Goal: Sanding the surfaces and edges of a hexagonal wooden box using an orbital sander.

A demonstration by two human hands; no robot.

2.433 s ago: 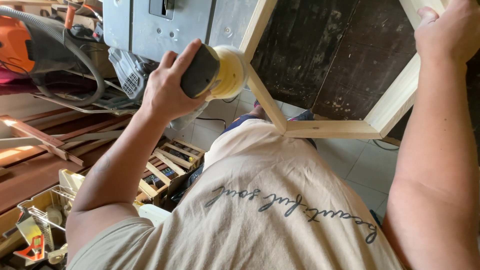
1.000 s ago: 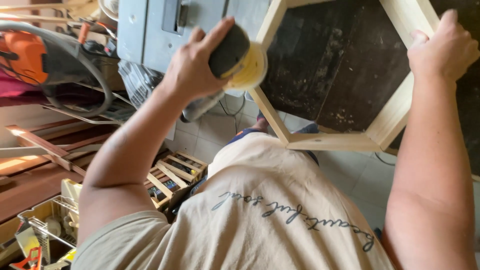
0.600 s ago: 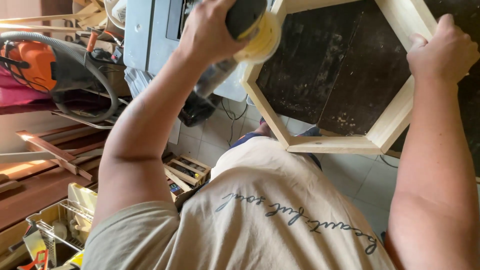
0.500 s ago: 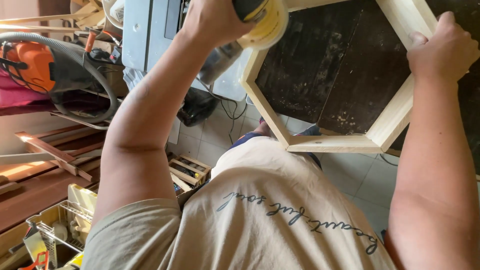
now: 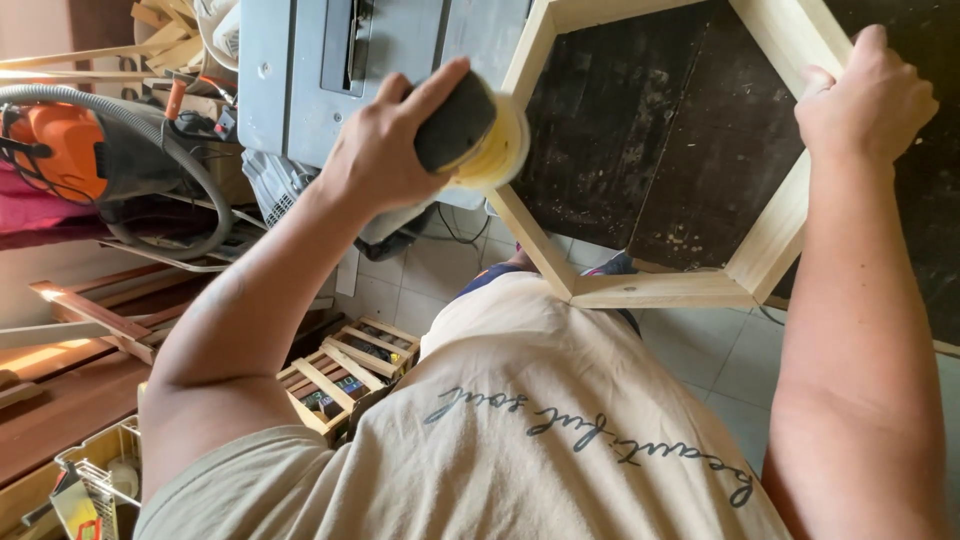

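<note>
Left hand (image 5: 385, 150) clenched around a sander (image 5: 465, 135) — dark body, yellow pad pressed to the outer left edge of a hexagonal wooden frame (image 5: 660, 290). The pad's contact face is hidden behind the frame edge and the fingers. Right hand (image 5: 865, 100) grips the frame's upper right side; its fingertips wrap behind the wood, out of sight. The top of the frame is cut off by the picture edge. The frame is held upright above the person's lap, in front of a dark board (image 5: 650, 140). Grey table saw (image 5: 340, 70) behind the left hand, partly covered. Orange vacuum (image 5: 60, 150) with grey hose at far left — half cropped. Small wooden crate (image 5: 345, 375) on the floor, contents unclear.
</note>
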